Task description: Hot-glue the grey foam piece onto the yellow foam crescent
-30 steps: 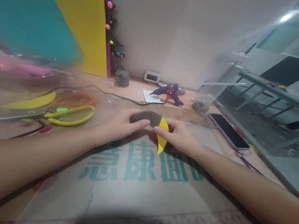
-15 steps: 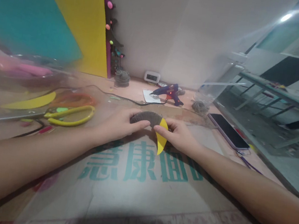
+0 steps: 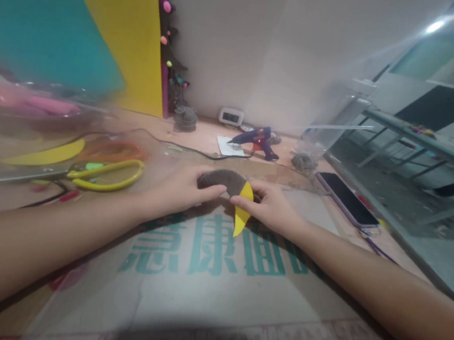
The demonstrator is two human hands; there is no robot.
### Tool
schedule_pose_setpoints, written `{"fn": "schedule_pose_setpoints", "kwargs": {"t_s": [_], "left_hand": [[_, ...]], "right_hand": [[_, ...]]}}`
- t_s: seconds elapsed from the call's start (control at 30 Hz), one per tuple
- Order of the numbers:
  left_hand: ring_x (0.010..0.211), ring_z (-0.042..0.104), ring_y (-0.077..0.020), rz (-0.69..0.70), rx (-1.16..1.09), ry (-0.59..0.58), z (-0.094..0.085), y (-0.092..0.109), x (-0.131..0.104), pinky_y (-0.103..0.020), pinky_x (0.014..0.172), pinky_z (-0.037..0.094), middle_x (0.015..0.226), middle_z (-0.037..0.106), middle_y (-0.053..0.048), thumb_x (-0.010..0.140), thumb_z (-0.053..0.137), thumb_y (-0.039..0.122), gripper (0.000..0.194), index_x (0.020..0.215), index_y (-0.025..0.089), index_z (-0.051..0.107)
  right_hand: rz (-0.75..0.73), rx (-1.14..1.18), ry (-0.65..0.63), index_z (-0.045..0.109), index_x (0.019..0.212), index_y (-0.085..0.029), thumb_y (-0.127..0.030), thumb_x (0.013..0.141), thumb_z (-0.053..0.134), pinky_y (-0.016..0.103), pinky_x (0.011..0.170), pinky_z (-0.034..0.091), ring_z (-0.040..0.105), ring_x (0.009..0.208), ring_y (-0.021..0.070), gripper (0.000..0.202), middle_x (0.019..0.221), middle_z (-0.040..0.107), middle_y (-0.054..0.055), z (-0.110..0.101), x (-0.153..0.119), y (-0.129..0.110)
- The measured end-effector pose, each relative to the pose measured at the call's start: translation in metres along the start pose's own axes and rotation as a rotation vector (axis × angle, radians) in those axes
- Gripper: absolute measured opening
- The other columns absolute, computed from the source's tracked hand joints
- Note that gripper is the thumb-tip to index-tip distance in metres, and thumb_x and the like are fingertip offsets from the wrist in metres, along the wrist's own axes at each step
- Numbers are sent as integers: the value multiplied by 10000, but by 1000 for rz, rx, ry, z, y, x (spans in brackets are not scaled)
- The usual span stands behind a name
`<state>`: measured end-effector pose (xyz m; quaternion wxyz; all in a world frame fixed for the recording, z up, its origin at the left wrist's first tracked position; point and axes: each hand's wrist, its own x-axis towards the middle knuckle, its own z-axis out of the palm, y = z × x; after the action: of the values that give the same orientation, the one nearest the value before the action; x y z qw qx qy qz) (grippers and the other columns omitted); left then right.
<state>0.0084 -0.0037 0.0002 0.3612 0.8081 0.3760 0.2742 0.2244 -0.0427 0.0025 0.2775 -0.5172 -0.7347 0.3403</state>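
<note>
Head view: the left hand (image 3: 185,189) is closed on the left end of the grey ring (image 3: 225,180), thumb in front; the right hand (image 3: 270,205) pinches its right end and the yellow piece (image 3: 243,208), both above the printed sheet (image 3: 177,297).

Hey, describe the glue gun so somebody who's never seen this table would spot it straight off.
On the table, find the small white clock by the wall. Just in front of it and to its right lies the glue gun, its nozzle over a white card. It's dark blue with a glowing red dot, unlike the grey twine further right.
</note>
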Motion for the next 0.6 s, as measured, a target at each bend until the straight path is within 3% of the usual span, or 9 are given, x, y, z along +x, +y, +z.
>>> {"fn": "schedule_pose_setpoints", "kwargs": {"t_s": [0.23, 0.47, 0.6], "left_hand": [[640, 575, -148, 3, -6, -12, -1, 1, 0, -242, 593, 435, 677, 649, 13, 834, 610, 451, 304, 925, 179, 711], [595, 573, -148, -49, -59, 16, -1, 1, -2, -237, 556, 443, 627, 632, 16, 843, 586, 496, 355, 947, 175, 694], [563, 560, -137, -60, -48, 25, 0, -1, -2, -228, 542, 435, 620, 627, 22, 846, 583, 494, 353, 940, 169, 687]], "right_hand": [[-19, -64, 25, 620, 739, -160, -470, 834, 618, 252, 569, 397, 520, 637, 133, 325, 693, 593, 9, 0, -1, -3], [-21, 29, 13, 613, 746, -159, -516, 865, 573, 239, 545, 376, 482, 609, 115, 378, 678, 545, -3, -1, 0, 1], [6, 69, 14, 641, 812, -157, -500, 820, 632, 247, 570, 410, 510, 636, 126, 343, 726, 584, 6, -1, 1, 3]]}}
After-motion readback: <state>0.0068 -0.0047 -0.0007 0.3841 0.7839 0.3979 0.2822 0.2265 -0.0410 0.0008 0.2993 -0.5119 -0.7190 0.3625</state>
